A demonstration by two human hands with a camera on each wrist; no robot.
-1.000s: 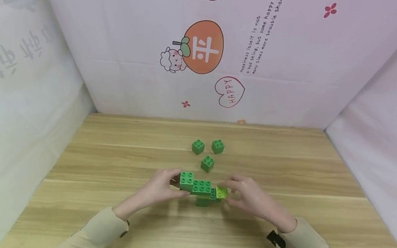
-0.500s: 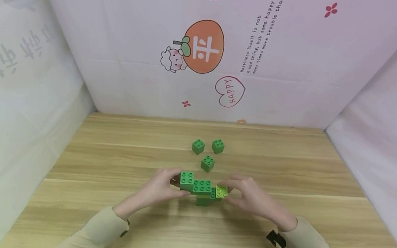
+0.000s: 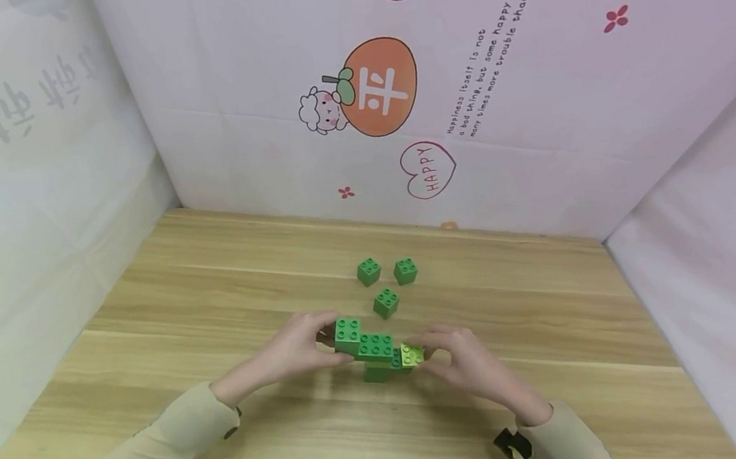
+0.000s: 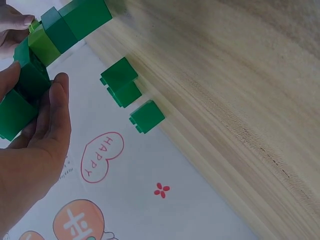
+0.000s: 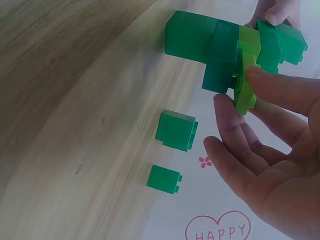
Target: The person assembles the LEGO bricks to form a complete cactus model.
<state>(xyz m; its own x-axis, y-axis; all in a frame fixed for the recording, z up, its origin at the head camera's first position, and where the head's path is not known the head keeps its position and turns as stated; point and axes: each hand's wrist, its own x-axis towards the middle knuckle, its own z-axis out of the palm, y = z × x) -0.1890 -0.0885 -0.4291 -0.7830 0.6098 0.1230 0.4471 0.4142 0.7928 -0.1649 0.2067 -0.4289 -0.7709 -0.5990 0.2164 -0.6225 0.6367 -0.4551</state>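
A stepped build of green toy building bricks (image 3: 375, 345) stands on the table in the head view. My left hand (image 3: 299, 343) grips its raised left end, thumb on the near side and fingers behind; the left wrist view shows the fingers curled along the green bricks (image 4: 32, 75). With my right hand (image 3: 470, 362) I pinch a thin lime-green brick (image 3: 412, 354) at the build's lower right end. In the right wrist view this lime brick (image 5: 245, 90) sits slightly tilted over the studs of a dark green brick (image 5: 218, 76), a small gap showing between them.
Several loose objects lie beyond the build: a green square brick (image 3: 368, 271), another green brick (image 3: 405, 271) beside it, and a nearer green brick (image 3: 386, 303). A printed white cloth (image 3: 258, 120) hangs behind the wooden table (image 3: 240, 253) and along both sides.
My right fingers have shifted slightly on the lime brick, so more of its studs show, and it lies closer to level. My left hand and the build have stayed put.
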